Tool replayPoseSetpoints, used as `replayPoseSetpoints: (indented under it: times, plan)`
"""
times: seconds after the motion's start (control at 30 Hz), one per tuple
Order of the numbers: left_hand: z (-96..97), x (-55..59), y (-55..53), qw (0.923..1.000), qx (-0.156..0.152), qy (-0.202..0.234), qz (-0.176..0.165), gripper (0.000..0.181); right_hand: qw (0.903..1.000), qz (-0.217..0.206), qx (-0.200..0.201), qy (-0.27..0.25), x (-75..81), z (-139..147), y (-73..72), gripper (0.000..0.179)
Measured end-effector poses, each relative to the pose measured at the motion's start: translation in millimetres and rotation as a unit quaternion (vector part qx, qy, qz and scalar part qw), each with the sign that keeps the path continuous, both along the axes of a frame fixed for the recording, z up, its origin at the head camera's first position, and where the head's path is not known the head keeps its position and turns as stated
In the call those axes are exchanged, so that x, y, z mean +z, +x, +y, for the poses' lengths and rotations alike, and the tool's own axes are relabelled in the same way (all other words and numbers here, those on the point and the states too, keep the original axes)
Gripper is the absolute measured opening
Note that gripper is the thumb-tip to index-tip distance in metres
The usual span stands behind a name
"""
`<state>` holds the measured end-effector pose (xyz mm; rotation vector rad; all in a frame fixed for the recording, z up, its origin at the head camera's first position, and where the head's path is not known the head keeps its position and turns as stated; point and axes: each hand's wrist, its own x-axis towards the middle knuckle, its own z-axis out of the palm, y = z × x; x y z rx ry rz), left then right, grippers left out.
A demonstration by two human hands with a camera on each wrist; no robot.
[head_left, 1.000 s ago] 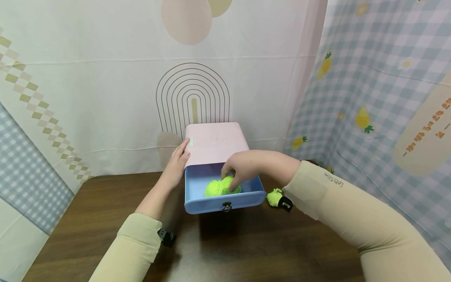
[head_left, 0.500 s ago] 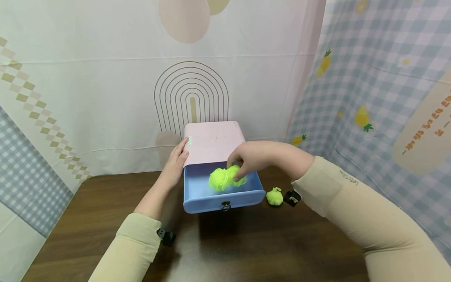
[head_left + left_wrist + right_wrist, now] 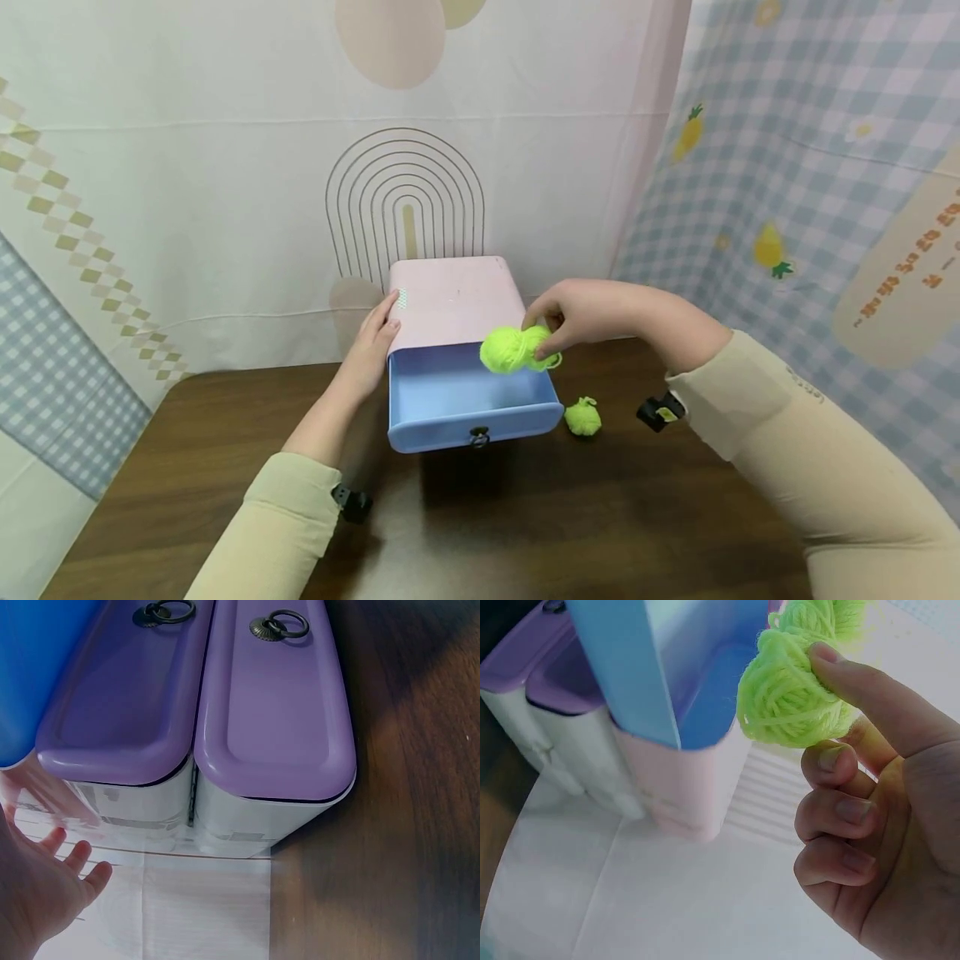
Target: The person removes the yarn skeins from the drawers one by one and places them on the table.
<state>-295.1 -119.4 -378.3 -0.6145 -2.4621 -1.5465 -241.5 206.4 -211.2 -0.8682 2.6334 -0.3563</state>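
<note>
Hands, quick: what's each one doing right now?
Left hand: open, touching the pink drawer box.
Right hand: closed, pinching a neon yellow-green yarn bundle.

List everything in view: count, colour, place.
Yarn bundle: 1, yellow-green, in right hand
Yarn ball: 1, yellow-green, right of drawer
Drawer: 1, blue, open in pink casing
Pink casing: 1, pink, atop others
Lower casings: 2, whitish, below
Lower fronts: 2, purple, on lower casings
Ring pulls: 3, dark metal, on fronts
Table: 1, brown, underneath
Wall cloth: 1, white, behind
Checked cloths: 2, blue-white, at sides
Wrist cameras: 2, black, cuffs
Sleeves: 2, beige, forearms
Left hand: 1, on pink casing's left
Right hand: 1, pinching yarn bundle
</note>
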Motion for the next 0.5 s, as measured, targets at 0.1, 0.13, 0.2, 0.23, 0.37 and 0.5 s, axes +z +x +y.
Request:
replayPoseSetpoints:
  times: [0.1, 0.13, 0.2, 0.23, 0.37, 0.5]
  plan:
    - [-0.8, 0.7, 0.7, 1.0000, 0.002, -0.003, 0.004, 0.059, 0.9998, -0.002, -0.013, -0.014, -2.0, 12.0, -0.9, 0.026]
    - [-0.8, 0.9, 0.8, 1.0000, 0.001, -0.003, 0.004, 0.059, 0.9997, -0.001, -0.018, -0.018, -3.0, 16.5, -1.4, 0.026]
    - [-0.7, 1.2, 0.8, 1.0000, 0.001, -0.004, 0.006, 0.059, 0.9993, -0.001, -0.030, -0.023, -4.8, 25.7, -1.6, 0.028]
    - [-0.6, 1.2, 0.6, 1.0000, 0.001, -0.004, 0.006, 0.059, 0.9990, 0.000, -0.037, -0.024, -5.4, 30.2, -1.4, 0.030]
    - [-0.1, 1.4, 0.2, 1.0000, 0.001, -0.004, 0.004, 0.059, 0.9981, 0.006, -0.058, -0.022, -9.4, 49.0, -0.7, 0.038]
    - [-0.6, 1.2, 0.0, 1.0000, 0.001, -0.003, 0.002, 0.059, 0.9972, 0.005, -0.071, -0.021, -18.6, 66.4, -2.0, 0.040]
